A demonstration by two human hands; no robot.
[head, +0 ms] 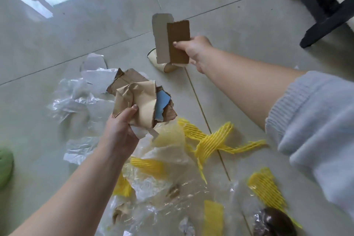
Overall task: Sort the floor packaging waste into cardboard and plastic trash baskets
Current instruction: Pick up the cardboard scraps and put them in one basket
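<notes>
My left hand (119, 128) grips a bundle of torn cardboard and brown paper (141, 97) with a blue scrap in it, held above the floor. Farther out, my right hand (193, 50) pinches two flat card pieces, one grey (161, 38) and one brown (179, 42), held upright. A cream paper cup (161, 62) lies on the floor just behind them, partly hidden. Clear plastic film (76, 99) is spread at the left and below my hands. Several yellow foam net strips (212, 142) lie among the film. No trash basket is in view.
Glossy grey floor tiles (249, 25) stretch ahead with window glare at the upper left. A black furniture leg (325, 23) stands at the upper right. A green object (5, 166) sits at the left edge. A dark wrapped item (274, 220) lies at the bottom right.
</notes>
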